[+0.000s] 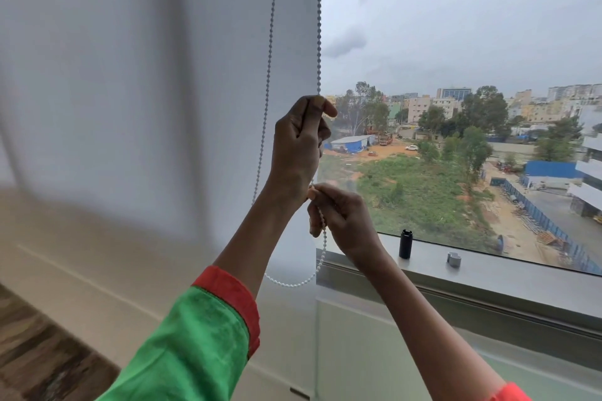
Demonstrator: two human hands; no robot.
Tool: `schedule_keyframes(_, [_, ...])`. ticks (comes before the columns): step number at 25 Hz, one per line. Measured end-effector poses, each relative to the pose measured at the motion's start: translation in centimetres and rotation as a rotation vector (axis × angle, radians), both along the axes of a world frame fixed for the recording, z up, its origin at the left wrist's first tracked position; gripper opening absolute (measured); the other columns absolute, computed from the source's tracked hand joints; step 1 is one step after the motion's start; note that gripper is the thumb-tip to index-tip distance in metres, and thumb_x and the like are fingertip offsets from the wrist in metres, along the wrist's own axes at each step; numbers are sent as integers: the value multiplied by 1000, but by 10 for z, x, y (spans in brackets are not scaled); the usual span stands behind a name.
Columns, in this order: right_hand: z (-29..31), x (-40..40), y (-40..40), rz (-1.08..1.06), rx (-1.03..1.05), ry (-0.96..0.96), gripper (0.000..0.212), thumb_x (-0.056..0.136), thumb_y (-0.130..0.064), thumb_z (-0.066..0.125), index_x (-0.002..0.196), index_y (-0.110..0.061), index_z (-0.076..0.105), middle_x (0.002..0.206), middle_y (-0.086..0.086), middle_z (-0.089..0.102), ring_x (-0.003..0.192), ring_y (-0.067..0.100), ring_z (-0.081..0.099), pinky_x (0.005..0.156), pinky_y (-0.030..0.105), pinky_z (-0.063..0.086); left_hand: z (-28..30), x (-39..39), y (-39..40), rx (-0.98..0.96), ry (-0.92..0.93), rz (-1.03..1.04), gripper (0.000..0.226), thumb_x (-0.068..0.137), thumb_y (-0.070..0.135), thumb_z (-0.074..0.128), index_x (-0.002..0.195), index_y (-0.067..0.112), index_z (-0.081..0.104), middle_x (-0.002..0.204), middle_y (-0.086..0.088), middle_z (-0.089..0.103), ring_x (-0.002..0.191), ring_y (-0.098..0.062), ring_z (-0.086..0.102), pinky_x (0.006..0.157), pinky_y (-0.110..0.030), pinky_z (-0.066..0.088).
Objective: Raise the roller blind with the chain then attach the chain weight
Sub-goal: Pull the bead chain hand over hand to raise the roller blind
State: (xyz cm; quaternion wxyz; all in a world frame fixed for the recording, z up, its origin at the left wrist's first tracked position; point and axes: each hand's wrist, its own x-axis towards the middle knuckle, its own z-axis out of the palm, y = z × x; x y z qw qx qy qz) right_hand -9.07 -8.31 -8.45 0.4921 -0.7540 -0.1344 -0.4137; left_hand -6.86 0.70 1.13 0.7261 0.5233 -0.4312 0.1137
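The roller blind (136,81) is the biggest thing before me, a pale sheet hanging to the left of both my hands and running down behind my left forearm; its lower part is blurred, so I cannot tell where its bottom edge lies. To the right of my hands is the window glass (456,42), with trees and buildings beyond it. Below my right hand runs the grey window sill (508,280).

My left hand (298,146) is the upper one, closed in a fist around the right strand of the bead chain (273,42), thumb pressed over the top of the fist. That strand comes straight down along the blind's edge into my grip. The other strand hangs free just left of the fist, touching neither hand, and passes behind my left wrist.

My right hand (342,221) sits just beneath the left, almost touching its heel, fingers curled shut on the same strand, pinching it at the thumb and forefinger. Below this grip the chain drops, then curves leftward in a slack loop under my left forearm.

On the sill, to the right of and slightly below my right hand, stands a small black cylinder (405,244), upright. Further right lies a smaller grey clip-like piece (453,259), well apart from both hands. Which of these is the chain weight I cannot tell.
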Motion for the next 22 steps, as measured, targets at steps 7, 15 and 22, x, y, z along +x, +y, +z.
schedule_keyframes(7, [-6,-19,-24,105,57,209,29,83,-39,60,100,-18,71,88,4,75,84,22,71,78,33,56,-37,0,17,53,-15,-10,25,98,18,41,81,19,59,58,-1,42,50,-8,36,47,-19,33])
schedule_keyframes(15, [81,-20,-10,237,274,48,38,97,-28,42,110,1,62,101,16,70,84,28,71,73,34,58,-76,-9,15,124,31,-58,28,98,22,41,77,25,60,54,9,47,52,-5,40,50,-18,36])
schedule_keyframes(22, [110,-14,14,344,357,-26,20,95,-15,49,97,-8,67,65,0,67,47,8,50,49,19,43,-95,-5,20,179,63,-75,28,98,22,41,80,10,58,60,-8,38,54,-11,32,51,-23,30])
